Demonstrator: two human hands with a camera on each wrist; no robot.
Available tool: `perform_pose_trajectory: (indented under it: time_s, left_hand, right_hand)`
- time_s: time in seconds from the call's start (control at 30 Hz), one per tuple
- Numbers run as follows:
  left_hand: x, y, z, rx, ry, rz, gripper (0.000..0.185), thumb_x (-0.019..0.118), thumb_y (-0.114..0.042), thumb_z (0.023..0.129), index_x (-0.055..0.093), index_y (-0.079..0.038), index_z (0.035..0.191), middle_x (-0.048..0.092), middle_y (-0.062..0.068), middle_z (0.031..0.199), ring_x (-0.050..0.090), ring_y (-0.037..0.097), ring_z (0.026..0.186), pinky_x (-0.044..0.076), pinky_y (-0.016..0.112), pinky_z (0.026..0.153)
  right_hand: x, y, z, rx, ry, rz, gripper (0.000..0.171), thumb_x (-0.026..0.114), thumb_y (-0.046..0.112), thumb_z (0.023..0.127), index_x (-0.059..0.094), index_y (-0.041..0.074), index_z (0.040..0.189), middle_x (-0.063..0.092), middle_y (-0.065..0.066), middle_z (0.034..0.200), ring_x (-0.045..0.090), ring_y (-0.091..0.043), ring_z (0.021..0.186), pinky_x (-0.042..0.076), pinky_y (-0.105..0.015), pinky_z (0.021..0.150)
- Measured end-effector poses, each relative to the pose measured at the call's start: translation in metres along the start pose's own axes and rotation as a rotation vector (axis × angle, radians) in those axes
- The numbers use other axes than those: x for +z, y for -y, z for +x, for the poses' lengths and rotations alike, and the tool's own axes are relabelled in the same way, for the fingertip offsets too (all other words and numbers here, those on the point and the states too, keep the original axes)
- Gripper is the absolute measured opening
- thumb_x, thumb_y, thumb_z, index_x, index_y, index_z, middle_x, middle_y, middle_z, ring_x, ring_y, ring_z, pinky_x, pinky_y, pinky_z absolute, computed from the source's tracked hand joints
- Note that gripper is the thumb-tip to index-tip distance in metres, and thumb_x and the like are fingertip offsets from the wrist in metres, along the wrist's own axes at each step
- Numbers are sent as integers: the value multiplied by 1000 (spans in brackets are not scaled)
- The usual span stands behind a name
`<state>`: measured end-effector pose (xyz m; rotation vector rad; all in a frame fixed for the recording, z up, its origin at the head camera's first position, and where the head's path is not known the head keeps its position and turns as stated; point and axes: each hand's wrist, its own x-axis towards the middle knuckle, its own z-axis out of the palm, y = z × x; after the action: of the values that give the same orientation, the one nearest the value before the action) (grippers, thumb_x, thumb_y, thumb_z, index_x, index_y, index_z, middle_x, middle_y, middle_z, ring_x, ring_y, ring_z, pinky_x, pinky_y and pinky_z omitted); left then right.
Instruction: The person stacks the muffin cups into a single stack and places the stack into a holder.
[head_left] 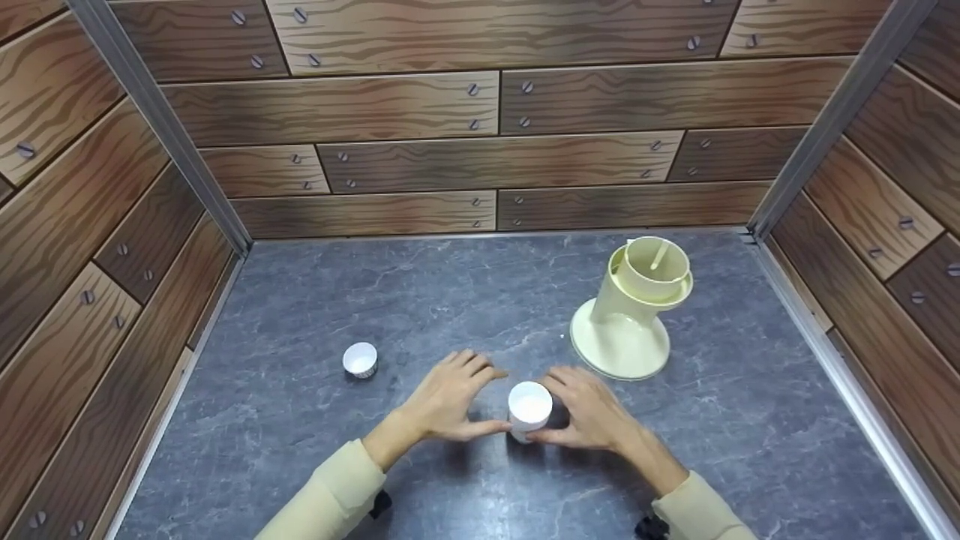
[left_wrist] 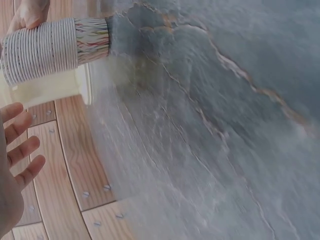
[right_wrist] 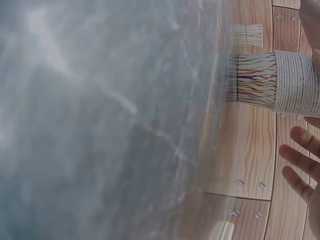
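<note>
A tall stack of nested white paper cups (head_left: 530, 405), the lowest one patterned with coloured lines, stands upright on the grey table between my hands. My right hand (head_left: 589, 411) holds it from the right, thumb at the near side and fingers at the far side. At its left is my left hand (head_left: 454, 397), with the thumb tip right at the stack and the other fingers spread apart from it. The left wrist view shows the ribbed rims of the stack (left_wrist: 50, 47) and my loosely extended left fingers (left_wrist: 27, 150).
A small white cup (head_left: 360, 360) with a lined pattern stands apart on the left. Behind my right hand is a cream plastic stand (head_left: 626, 341) with a wide round base and cylindrical top. Wood-patterned walls (head_left: 405, 165) enclose the table at the back and sides.
</note>
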<state>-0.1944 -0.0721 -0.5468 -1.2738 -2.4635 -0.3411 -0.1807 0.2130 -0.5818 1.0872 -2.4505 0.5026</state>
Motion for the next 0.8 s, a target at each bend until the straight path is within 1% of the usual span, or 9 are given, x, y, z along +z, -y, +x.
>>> perform_pose_trajectory:
  time_s: [0.23, 0.4, 0.5, 0.67, 0.8]
  left_hand:
    - [-7, 8, -11, -37, 13, 36, 70, 65, -74, 88, 67, -20, 133, 69, -3, 120, 60, 16, 105, 51, 34, 86]
    - [-14, 15, -20, -73, 11, 86, 70, 67, -74, 87, 67, -19, 131, 69, -2, 117, 61, 18, 104, 52, 36, 88]
    - [-19, 19, -25, -84, 16, 113, 71, 67, -75, 87, 67, -19, 131, 69, -2, 117, 60, 18, 102, 51, 36, 86]
    - [-22, 25, -34, -109, 27, 132, 71, 70, -72, 85, 68, -18, 130, 69, 0, 116, 60, 19, 102, 52, 37, 87]
    - [-25, 30, -38, -131, 34, 137, 72, 66, -75, 87, 68, -18, 130, 70, 1, 117, 62, 20, 104, 54, 40, 89]
  right_hand:
    - [0, 0, 0, -1, 4, 1, 70, 84, 71, 73, 71, 19, 118, 70, 2, 108, 67, -14, 98, 55, -33, 84]
    - [0, 1, 0, 4, 13, -5, 71, 84, 72, 73, 70, 18, 117, 69, 2, 107, 67, -15, 97, 55, -34, 84]
    - [0, 1, -1, 11, 22, -14, 72, 83, 73, 73, 71, 17, 118, 70, 1, 108, 67, -16, 98, 55, -35, 84]
    - [-1, 2, -2, 28, 48, -8, 72, 81, 75, 74, 71, 17, 115, 70, 2, 108, 66, -15, 98, 56, -36, 85]
    - [-2, 3, -2, 41, 53, 10, 69, 81, 75, 74, 70, 18, 112, 68, 4, 105, 65, -13, 95, 56, -35, 85]
